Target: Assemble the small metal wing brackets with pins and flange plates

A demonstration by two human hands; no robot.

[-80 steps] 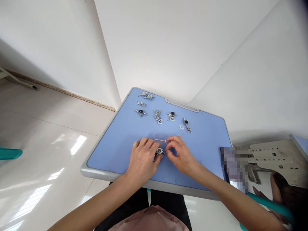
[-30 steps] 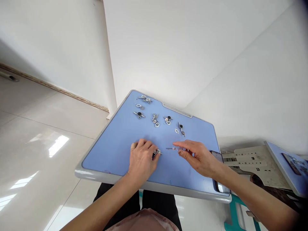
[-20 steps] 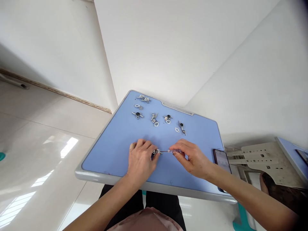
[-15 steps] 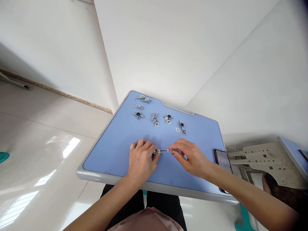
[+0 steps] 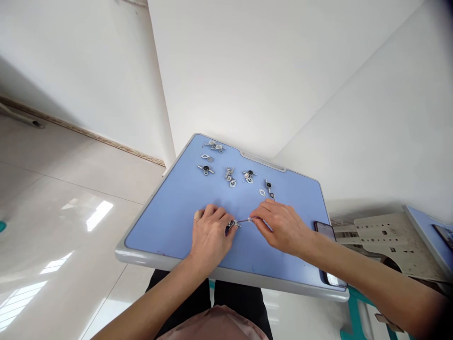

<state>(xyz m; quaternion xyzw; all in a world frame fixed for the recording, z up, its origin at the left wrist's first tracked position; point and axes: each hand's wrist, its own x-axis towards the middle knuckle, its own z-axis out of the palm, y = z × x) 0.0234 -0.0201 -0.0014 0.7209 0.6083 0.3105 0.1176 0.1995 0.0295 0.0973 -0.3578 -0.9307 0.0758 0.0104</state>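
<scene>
My left hand (image 5: 212, 231) rests on the blue tabletop (image 5: 170, 222), its thumb and fingers closed on a small metal part (image 5: 231, 224). To its right, my right hand (image 5: 279, 224) pinches a thin screwdriver (image 5: 244, 220); the reddish shaft points left and its tip meets the metal part. Most of the handle is hidden by my fingers. Beyond my hands lie small metal pieces: a black-centred part (image 5: 205, 168), a cluster (image 5: 230, 176), another group (image 5: 249, 176) and a flat oval plate (image 5: 262, 192).
More metal parts (image 5: 215, 146) lie near the far left corner. A phone (image 5: 334, 279) is at the right edge, partly under my right forearm. A white wall (image 5: 247, 85) stands behind the desk. A perforated beige panel (image 5: 392, 238) is beyond the right side.
The right hand has tilted and its fingers have closed in more around the handle, which shows less. The left hand still holds the part. The whole view has shifted slightly.
</scene>
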